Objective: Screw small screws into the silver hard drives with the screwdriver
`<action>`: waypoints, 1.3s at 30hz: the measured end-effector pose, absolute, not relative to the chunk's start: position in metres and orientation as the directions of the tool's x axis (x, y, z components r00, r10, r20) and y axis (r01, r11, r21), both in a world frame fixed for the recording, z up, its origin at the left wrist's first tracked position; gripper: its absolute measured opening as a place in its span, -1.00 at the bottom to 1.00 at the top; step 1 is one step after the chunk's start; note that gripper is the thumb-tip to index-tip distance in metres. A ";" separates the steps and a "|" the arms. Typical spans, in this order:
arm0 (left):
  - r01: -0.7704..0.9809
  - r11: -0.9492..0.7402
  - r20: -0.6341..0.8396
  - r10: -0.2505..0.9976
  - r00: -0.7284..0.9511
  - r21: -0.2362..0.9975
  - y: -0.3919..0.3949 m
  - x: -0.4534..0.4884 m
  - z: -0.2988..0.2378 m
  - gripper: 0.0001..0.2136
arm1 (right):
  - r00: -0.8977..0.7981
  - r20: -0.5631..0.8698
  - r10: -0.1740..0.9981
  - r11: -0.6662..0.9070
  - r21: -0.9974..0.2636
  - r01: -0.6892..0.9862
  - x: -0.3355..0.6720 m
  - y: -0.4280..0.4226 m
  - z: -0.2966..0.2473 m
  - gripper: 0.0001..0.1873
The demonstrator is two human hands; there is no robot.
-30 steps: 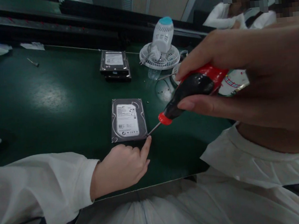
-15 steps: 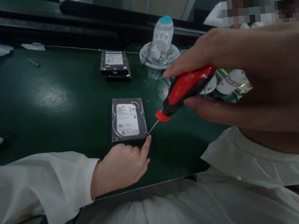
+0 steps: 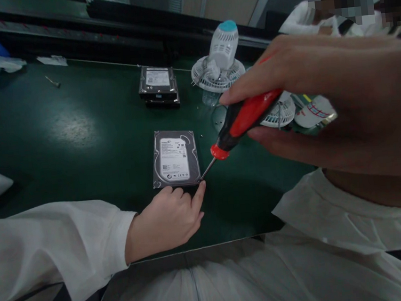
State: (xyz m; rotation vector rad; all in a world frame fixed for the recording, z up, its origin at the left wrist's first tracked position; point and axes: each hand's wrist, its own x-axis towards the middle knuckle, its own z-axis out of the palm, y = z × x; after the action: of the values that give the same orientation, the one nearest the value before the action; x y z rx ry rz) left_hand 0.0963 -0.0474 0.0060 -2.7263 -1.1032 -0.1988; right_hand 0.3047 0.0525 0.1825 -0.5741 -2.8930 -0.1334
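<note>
Red-and-black screwdriver (image 3: 249,117) pinched in right hand (image 3: 340,99)

Left hand (image 3: 166,220): index beside tip, rest curled, can't tell what's held. Grey rectangular hard drive (image 3: 174,157) on dark-green surface (image 3: 113,163), near-right corner at the tip. Probably screw-turning; next calls for steady pressure.

The light is rather dim, with pale glare at left on the table (image 3: 114,135), soft shadow near the right hand (image 3: 344,98), and pixel blocks far right.

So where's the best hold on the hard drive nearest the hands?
The hard drive lies flat, label up, so probably straddle it from above and grip its two long side edges. Stay mid-edge: the screwdriver and left hand crowd the near right corner.
</note>
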 end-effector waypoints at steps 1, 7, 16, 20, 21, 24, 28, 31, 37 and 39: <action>0.701 -0.701 0.201 0.673 0.711 -0.134 -0.048 0.096 0.007 -0.48 | -0.901 0.210 0.380 0.913 0.068 0.402 0.305 0.052 0.182 -0.70; 0.690 -0.710 0.234 0.654 0.720 -0.139 -0.046 0.096 0.009 -0.49 | -0.844 0.273 0.462 0.845 0.154 0.513 0.308 0.058 0.181 -0.61; 0.666 -0.731 0.290 0.612 0.736 -0.147 -0.043 0.095 0.006 -0.51 | -0.889 0.251 0.382 0.904 0.099 0.416 0.303 0.055 0.181 -0.64; 0.650 -0.746 0.267 0.603 0.752 -0.144 -0.043 0.095 0.005 -0.49 | -0.887 0.277 0.369 0.904 0.112 0.412 0.301 0.051 0.181 -0.72; 0.646 -0.750 0.265 0.600 0.755 -0.143 -0.042 0.095 0.005 -0.49 | -0.880 0.283 0.382 0.898 0.111 0.426 0.301 0.050 0.181 -0.72; 0.639 -0.755 0.270 0.592 0.760 -0.144 -0.041 0.096 0.004 -0.49 | -0.829 0.291 0.477 0.844 0.110 0.524 0.303 0.047 0.181 -0.65; 0.631 -0.759 0.279 0.578 0.767 -0.160 -0.040 0.096 0.002 -0.49 | -0.843 0.271 0.464 0.862 0.082 0.501 0.305 0.050 0.182 -0.64; 0.634 -0.758 0.279 0.581 0.764 -0.156 -0.040 0.095 0.002 -0.49 | -0.898 0.257 0.357 0.915 0.096 0.391 0.305 0.056 0.182 -0.71; 0.635 -0.759 0.260 0.590 0.764 -0.144 -0.040 0.095 0.004 -0.49 | -0.866 0.271 0.419 0.864 0.172 0.472 0.309 0.054 0.183 -0.63; 0.632 -0.761 0.252 0.589 0.768 -0.146 -0.040 0.096 0.004 -0.49 | -0.836 0.277 0.474 0.833 0.167 0.528 0.311 0.051 0.183 -0.56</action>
State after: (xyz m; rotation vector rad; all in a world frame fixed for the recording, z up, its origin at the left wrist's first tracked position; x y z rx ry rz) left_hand 0.0956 -0.0400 0.0038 -2.7406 -0.9599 -0.2816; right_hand 0.3108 0.0514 0.1833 -0.7729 -2.7896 -0.3490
